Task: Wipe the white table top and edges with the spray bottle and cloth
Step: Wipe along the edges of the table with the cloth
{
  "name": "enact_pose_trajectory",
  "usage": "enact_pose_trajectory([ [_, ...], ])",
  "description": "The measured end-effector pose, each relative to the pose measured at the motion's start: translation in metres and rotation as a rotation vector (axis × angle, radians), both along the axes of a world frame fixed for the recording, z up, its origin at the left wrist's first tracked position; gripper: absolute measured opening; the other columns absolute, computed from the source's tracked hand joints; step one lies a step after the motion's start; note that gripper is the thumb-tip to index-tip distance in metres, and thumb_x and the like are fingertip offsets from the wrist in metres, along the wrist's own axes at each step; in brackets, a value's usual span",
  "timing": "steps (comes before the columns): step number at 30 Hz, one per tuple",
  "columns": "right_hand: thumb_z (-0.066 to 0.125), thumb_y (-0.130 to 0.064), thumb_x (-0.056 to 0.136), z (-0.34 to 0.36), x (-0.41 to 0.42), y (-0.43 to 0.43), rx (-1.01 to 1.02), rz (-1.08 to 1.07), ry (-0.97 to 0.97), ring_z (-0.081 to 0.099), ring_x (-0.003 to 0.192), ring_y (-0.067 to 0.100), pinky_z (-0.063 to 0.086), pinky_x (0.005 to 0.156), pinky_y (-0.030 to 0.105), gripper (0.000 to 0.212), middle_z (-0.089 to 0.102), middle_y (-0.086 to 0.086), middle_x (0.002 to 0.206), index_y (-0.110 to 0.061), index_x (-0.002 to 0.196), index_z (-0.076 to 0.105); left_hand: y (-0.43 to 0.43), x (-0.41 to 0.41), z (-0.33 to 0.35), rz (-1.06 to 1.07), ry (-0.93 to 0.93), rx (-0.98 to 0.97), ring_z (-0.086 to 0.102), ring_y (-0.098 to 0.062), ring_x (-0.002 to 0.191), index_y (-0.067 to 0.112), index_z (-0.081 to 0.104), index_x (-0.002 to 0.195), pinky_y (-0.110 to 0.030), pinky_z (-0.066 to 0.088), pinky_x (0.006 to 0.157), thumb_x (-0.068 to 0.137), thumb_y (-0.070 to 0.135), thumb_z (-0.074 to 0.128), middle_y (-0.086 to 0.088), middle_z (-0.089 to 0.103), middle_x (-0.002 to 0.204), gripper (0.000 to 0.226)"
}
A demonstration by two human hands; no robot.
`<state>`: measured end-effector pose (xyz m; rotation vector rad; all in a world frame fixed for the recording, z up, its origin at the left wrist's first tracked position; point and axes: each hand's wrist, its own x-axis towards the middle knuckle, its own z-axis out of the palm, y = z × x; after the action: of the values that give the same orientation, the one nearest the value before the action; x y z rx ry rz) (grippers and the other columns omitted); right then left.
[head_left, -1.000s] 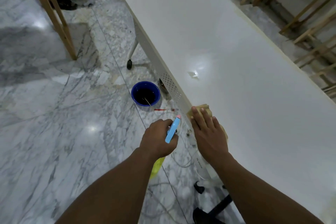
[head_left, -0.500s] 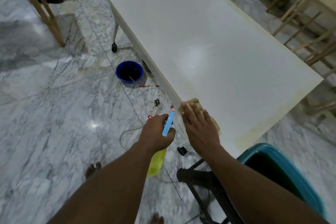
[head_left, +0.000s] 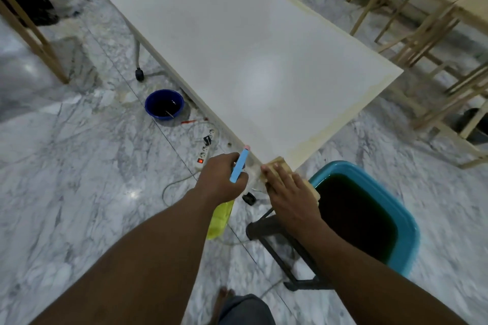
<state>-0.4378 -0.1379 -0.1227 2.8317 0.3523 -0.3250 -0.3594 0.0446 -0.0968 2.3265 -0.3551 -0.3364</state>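
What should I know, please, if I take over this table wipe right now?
Left hand grips the spray bottle, held off the white table beside its long edge.
Right hand presses the cloth flat on the table's near corner.
Done: cannot tell how much is wiped; the middle of the top looks clean.
Left: a yellowish band along the end edge, probably next.

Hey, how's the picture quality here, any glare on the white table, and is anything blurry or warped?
Head view: a soft glare patch sits mid white table top; a small glint marks the marble floor; the wooden chairs at right are motion-smeared; the left hand gripping the spray bottle and the right hand on the cloth look fairly sharp.
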Motion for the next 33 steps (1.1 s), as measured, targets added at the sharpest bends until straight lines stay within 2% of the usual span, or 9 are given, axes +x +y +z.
enact_pose_trajectory([
  [2, 0.046, -0.036, 0.097, 0.014, -0.017, -0.009, 0.012, -0.032, 0.177, 0.006, 0.153, 0.032, 0.025, 0.117, 0.052, 0.068, 0.0, 0.007, 0.167, -0.011, 0.156, 0.022, -0.006, -0.003, 0.014, -0.033, 0.016, 0.009, 0.049, -0.011, 0.056, 0.008, 0.069, 0.097, -0.026, 0.038, 0.056, 0.088, 0.015, 0.065, 0.001, 0.06, 0.069, 0.012],
  [4, 0.053, -0.026, 0.095, 0.025, -0.032, -0.015, 0.227, -0.217, 0.201, 0.021, 0.149, 0.03, 0.032, 0.115, 0.047, 0.068, 0.012, 0.006, 0.166, -0.02, 0.155, 0.023, -0.013, -0.004, 0.028, -0.069, 0.049, 0.026, 0.057, -0.015, 0.062, 0.01, 0.07, 0.098, -0.03, 0.045, 0.06, 0.089, 0.016, 0.065, -0.001, 0.066, 0.077, 0.012],
  [6, 0.048, -0.024, 0.097, 0.043, -0.038, -0.016, 0.737, -0.686, 0.127, 0.058, 0.119, 0.025, 0.05, 0.098, 0.041, 0.045, 0.055, 0.009, 0.14, -0.026, 0.142, 0.043, -0.022, -0.003, 0.042, -0.147, 0.068, 0.06, 0.064, -0.025, 0.073, 0.012, 0.069, 0.098, -0.03, 0.046, 0.063, 0.089, 0.018, 0.065, -0.005, 0.069, 0.084, 0.012],
  [9, 0.045, -0.029, 0.1, 0.086, -0.033, -0.033, 1.65, -1.44, 0.084, 0.071, 0.084, 0.027, 0.061, 0.072, 0.04, 0.032, 0.072, 0.014, 0.1, -0.01, 0.119, 0.063, -0.045, 0.005, 0.074, -0.327, 0.059, 0.123, 0.061, -0.024, 0.075, 0.013, 0.07, 0.098, -0.029, 0.044, 0.064, 0.089, 0.02, 0.065, -0.005, 0.07, 0.088, 0.012],
  [11, 0.045, -0.034, 0.098, 0.114, -0.033, -0.048, 2.133, -1.596, 0.103, 0.072, 0.078, 0.031, 0.058, 0.07, 0.036, 0.041, 0.074, 0.019, 0.093, -0.002, 0.106, 0.069, -0.061, 0.01, 0.099, -0.433, 0.063, 0.159, 0.064, -0.025, 0.08, 0.013, 0.07, 0.099, -0.031, 0.046, 0.069, 0.09, 0.021, 0.065, -0.007, 0.072, 0.095, 0.014],
  [13, 0.049, -0.043, 0.091, 0.139, -0.034, -0.059, 2.374, -1.611, -0.008, 0.068, 0.087, 0.035, 0.053, 0.088, 0.041, 0.047, 0.073, 0.019, 0.097, -0.004, 0.104, 0.071, -0.076, 0.015, 0.125, -0.521, 0.059, 0.186, 0.066, -0.027, 0.087, 0.014, 0.069, 0.101, -0.034, 0.049, 0.074, 0.089, 0.023, 0.065, -0.006, 0.072, 0.099, 0.015],
  [17, 0.057, -0.062, 0.081, 0.173, -0.025, -0.066, 2.64, -1.52, -0.208, 0.064, 0.111, 0.041, 0.047, 0.1, 0.05, 0.07, 0.068, 0.021, 0.121, -0.005, 0.119, 0.071, -0.095, 0.027, 0.169, -0.676, 0.028, 0.194, 0.067, -0.026, 0.083, 0.017, 0.066, 0.097, -0.036, 0.053, 0.076, 0.085, 0.029, 0.063, -0.003, 0.071, 0.093, 0.017],
  [23, 0.042, -0.088, 0.074, 0.203, 0.004, -0.065, 2.729, -1.399, -0.41, 0.066, 0.109, 0.044, 0.054, 0.091, 0.057, 0.101, 0.066, 0.025, 0.124, -0.002, 0.117, 0.071, -0.109, 0.061, 0.213, -0.877, -0.056, 0.241, 0.072, -0.028, 0.084, 0.014, 0.063, 0.095, -0.047, 0.059, 0.084, 0.089, 0.026, 0.062, -0.008, 0.072, 0.094, 0.014],
  [33, 0.055, -0.062, 0.087, 0.223, 0.073, -0.044, 2.656, -1.465, -0.687, 0.066, 0.1, 0.04, 0.049, 0.096, 0.049, 0.067, 0.07, 0.022, 0.116, -0.005, 0.115, 0.072, -0.086, 0.139, 0.225, -1.069, -0.179, 0.266, 0.065, -0.024, 0.076, 0.027, 0.053, 0.074, -0.038, 0.052, 0.074, 0.091, 0.034, 0.066, 0.006, 0.061, 0.077, 0.022],
])
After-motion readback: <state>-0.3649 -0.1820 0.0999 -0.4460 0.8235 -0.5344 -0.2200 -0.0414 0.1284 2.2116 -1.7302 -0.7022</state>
